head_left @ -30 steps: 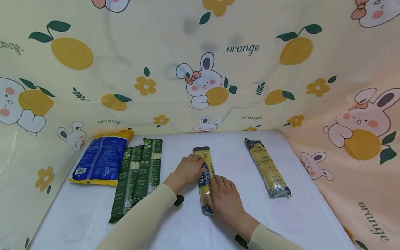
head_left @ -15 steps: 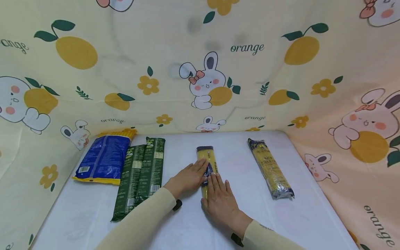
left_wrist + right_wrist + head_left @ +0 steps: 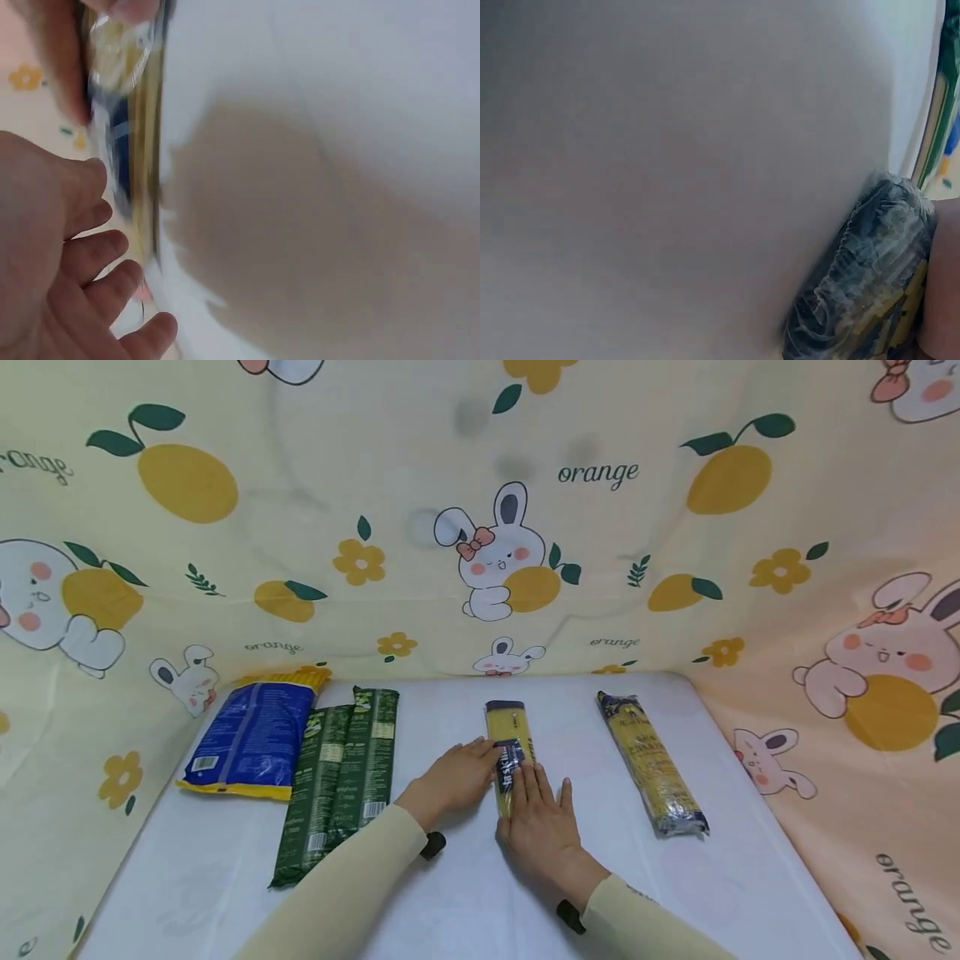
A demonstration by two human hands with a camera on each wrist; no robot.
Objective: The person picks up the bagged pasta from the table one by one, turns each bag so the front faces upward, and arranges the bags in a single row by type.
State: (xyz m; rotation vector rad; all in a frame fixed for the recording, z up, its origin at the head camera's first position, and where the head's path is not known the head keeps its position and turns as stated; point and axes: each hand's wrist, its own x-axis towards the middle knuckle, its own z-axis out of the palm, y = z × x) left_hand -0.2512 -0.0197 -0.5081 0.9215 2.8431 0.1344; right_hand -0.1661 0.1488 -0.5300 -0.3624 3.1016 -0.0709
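A yellow pack of spaghetti [image 3: 507, 724] with a dark blue label lies lengthwise at the middle of the table. My left hand [image 3: 459, 778] is at its left side, fingertips at the label's edge in the head view; the left wrist view shows the fingers of this left hand [image 3: 82, 255] loosely bent and spread beside the pack [image 3: 142, 142]. My right hand [image 3: 543, 827] lies over the near part with its fingers straight, covering the lower end. In the right wrist view the pack's crinkled clear end [image 3: 862, 277] shows beside a strip of that hand [image 3: 941, 285].
A second yellow spaghetti pack [image 3: 651, 764] lies slanted on the right. Two green spaghetti packs [image 3: 363, 752] lie side by side on the left, against a blue and yellow bag [image 3: 251, 735]. A patterned cloth [image 3: 405, 468] stands behind the white table [image 3: 450, 910].
The middle pack has slid slightly away and to the right. My right hand's bent fingers have straightened on top of it. My left hand has shifted from over the pack to its left edge.
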